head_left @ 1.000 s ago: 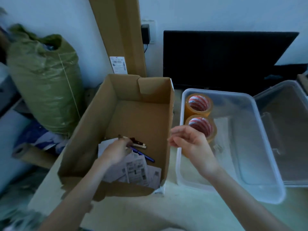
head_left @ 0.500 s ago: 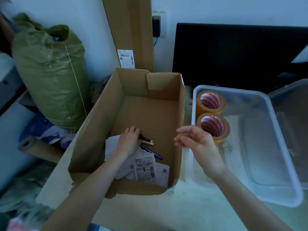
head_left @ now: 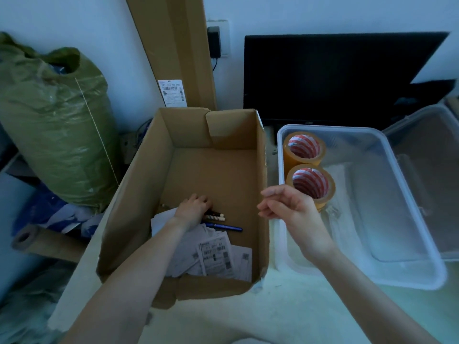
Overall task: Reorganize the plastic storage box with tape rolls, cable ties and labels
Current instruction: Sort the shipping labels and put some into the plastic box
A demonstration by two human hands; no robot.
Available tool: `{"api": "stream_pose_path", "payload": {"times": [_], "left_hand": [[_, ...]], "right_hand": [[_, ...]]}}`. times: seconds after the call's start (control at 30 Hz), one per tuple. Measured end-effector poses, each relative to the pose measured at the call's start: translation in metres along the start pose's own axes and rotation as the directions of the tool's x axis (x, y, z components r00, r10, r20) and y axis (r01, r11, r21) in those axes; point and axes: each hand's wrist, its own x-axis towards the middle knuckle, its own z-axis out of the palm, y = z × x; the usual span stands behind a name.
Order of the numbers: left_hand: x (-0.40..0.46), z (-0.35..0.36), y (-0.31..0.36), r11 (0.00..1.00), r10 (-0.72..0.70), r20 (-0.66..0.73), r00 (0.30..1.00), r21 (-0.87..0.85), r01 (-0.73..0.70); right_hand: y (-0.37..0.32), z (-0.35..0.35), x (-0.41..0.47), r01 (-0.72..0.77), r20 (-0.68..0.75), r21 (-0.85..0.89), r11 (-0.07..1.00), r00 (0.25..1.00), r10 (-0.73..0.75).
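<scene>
A clear plastic storage box (head_left: 407,276) stands on the right with two yellow tape rolls (head_left: 305,148) (head_left: 311,182) upright in its far left corner. An open cardboard box (head_left: 139,194) to its left holds a heap of printed labels (head_left: 216,254), a blue pen (head_left: 223,227) and dark markers (head_left: 215,215). My left hand (head_left: 193,209) lies palm down inside the cardboard box on the markers and labels; whether it grips anything is hidden. Over the gap between the two boxes hovers my right hand (head_left: 288,207), loosely curled and holding nothing.
The clear lid (head_left: 432,175) lies at the far right. A black monitor (head_left: 335,75) stands behind the boxes. A tall cardboard carton (head_left: 173,50) leans on the wall. A green sack (head_left: 54,125) and a cardboard tube (head_left: 37,242) sit at the left.
My left hand has gone from pinching at the labels to lying flat over the markers, slightly farther into the cardboard box. My right hand has stayed between the boxes.
</scene>
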Motion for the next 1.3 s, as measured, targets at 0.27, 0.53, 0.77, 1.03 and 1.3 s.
{"api": "stream_pose_path", "payload": {"times": [0.27,0.53,0.77,1.03,1.3], "left_hand": [[0.002,-0.015,-0.01,0.982,0.02,-0.08,0.997,-0.185,-0.034],[-0.034,-0.08,-0.007,0.713,-0.217,-0.457,0.863,-0.678,-0.179],[-0.078,-0.125,0.032,0.043,-0.481,-0.348,0.805,-0.926,-0.374],[-0.096,-0.139,0.071,-0.279,-0.464,-0.289,0.837,-0.849,-0.448],[-0.095,-0.136,0.081,-0.171,-0.396,-0.295,0.87,-0.907,-0.385]], "right_hand": [[0.0,-0.005,0.0,0.008,-0.026,-0.019,1.0,1.0,-0.009],[-0.003,-0.016,0.009,0.042,-0.07,-0.006,0.999,0.997,-0.043],[-0.017,-0.01,0.016,0.008,0.126,-0.341,0.94,0.991,0.037],[-0.019,0.001,0.017,0.008,0.279,-0.473,0.881,0.95,0.141],[-0.016,-0.009,0.016,-0.023,0.302,-0.275,0.961,0.947,0.109]]}}
